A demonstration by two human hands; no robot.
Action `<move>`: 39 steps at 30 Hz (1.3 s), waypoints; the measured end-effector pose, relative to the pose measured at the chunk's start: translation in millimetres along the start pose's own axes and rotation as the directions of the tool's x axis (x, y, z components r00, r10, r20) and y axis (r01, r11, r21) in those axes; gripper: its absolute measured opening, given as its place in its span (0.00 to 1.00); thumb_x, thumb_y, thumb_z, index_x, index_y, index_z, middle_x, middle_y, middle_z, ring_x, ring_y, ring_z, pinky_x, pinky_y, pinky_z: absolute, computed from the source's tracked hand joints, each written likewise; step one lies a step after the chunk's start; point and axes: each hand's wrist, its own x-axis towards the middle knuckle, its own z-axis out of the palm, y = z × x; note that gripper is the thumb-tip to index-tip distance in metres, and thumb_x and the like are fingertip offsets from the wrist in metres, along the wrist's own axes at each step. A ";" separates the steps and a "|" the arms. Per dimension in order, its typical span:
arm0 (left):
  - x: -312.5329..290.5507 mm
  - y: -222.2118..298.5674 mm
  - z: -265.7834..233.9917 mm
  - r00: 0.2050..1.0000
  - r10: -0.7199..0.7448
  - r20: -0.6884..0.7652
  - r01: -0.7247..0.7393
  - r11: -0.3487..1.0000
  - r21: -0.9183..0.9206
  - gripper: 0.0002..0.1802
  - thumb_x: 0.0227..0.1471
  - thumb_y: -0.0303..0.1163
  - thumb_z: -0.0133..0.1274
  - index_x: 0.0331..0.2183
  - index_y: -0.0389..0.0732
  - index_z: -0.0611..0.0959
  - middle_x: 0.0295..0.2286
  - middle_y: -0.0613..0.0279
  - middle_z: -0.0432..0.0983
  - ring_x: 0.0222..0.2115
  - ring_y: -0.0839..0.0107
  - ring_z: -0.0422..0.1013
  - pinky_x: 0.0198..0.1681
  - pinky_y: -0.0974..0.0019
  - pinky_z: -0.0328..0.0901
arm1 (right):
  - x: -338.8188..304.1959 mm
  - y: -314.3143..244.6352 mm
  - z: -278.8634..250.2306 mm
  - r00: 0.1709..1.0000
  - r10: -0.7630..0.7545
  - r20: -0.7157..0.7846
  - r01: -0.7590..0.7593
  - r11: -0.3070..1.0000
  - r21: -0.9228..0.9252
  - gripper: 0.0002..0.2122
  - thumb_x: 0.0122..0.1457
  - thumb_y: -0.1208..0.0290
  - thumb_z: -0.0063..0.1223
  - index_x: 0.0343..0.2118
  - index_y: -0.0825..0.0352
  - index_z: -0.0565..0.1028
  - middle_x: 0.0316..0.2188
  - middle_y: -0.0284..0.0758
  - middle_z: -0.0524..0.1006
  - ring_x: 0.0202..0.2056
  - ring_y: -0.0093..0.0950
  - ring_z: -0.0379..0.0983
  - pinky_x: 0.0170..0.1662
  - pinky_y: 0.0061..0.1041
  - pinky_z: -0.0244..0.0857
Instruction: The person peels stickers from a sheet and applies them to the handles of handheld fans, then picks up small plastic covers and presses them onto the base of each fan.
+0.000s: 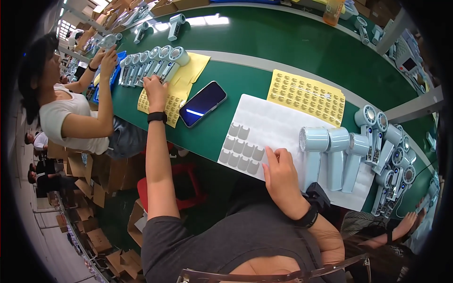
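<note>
At the far left of the bench, a row of light blue handheld fans lies side by side. My left hand reaches to the near end of this row, its fingers closed at the lower handle of the last fan. Beneath it are yellow sticker sheets. My right hand is over a white sheet, beside its grey die-cut stickers; the fingers are apart and nothing shows in them. Three more handheld fans lie just right of this hand, on the white sheet.
A dark-screened phone lies between my arms. Another yellow sticker sheet is beyond the white sheet. Fans with exposed insides crowd the right side. A co-worker sits at left holding a fan. A red stool stands below the bench.
</note>
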 end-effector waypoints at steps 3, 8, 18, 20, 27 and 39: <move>-11.4 8.0 -24.5 0.996 -0.073 -0.054 0.057 0.966 -0.251 0.29 0.45 0.33 0.65 0.45 0.30 0.72 0.43 0.44 0.72 0.47 0.50 0.69 0.51 0.53 0.64 | 1.3 0.2 10.6 0.999 -0.010 -0.031 0.010 1.000 -0.018 0.16 0.55 0.80 0.57 0.46 0.74 0.73 0.36 0.43 0.69 0.39 0.41 0.68 0.41 0.35 0.66; -30.1 41.7 -58.5 0.950 -0.271 -0.152 0.025 0.552 -0.833 0.25 0.51 0.30 0.62 0.46 0.32 0.69 0.41 0.46 0.74 0.43 0.56 0.74 0.50 0.59 0.67 | 6.0 -3.4 14.5 0.993 0.084 -0.079 -0.071 0.985 0.158 0.11 0.54 0.80 0.58 0.41 0.73 0.74 0.36 0.42 0.69 0.37 0.41 0.69 0.39 0.36 0.65; -133.7 149.1 -134.5 0.908 -0.078 -0.411 -0.378 0.268 -0.886 0.28 0.55 0.26 0.60 0.51 0.37 0.62 0.46 0.52 0.66 0.48 0.65 0.64 0.54 0.60 0.60 | 18.8 -4.4 26.4 0.988 -0.016 -0.151 0.019 1.000 0.019 0.06 0.53 0.80 0.59 0.33 0.71 0.73 0.31 0.38 0.71 0.33 0.39 0.70 0.38 0.34 0.66; -148.7 161.6 -132.9 0.893 0.074 -0.443 -0.443 0.306 -0.842 0.33 0.51 0.27 0.63 0.52 0.37 0.62 0.46 0.52 0.66 0.47 0.61 0.65 0.53 0.58 0.60 | 21.9 -0.9 30.1 0.987 -0.028 -0.161 0.034 0.999 0.033 0.06 0.53 0.80 0.59 0.33 0.71 0.73 0.29 0.36 0.72 0.32 0.35 0.72 0.38 0.30 0.67; -180.0 192.0 -135.6 0.830 0.289 -0.477 -0.554 0.330 -0.764 0.30 0.49 0.26 0.64 0.49 0.39 0.64 0.45 0.50 0.66 0.44 0.57 0.67 0.51 0.58 0.62 | 29.0 -26.2 -75.9 0.931 0.358 0.069 -0.227 0.421 0.879 0.07 0.55 0.82 0.61 0.33 0.70 0.72 0.31 0.36 0.78 0.33 0.19 0.75 0.37 0.18 0.68; -198.9 234.3 -144.2 0.787 0.303 -0.537 -0.609 0.249 -0.753 0.35 0.41 0.22 0.64 0.50 0.40 0.66 0.44 0.52 0.68 0.45 0.57 0.65 0.54 0.48 0.58 | 32.8 -38.4 -101.5 0.944 0.328 0.041 -0.188 0.430 0.883 0.24 0.49 0.83 0.67 0.38 0.63 0.59 0.26 0.34 0.80 0.32 0.16 0.72 0.36 0.15 0.65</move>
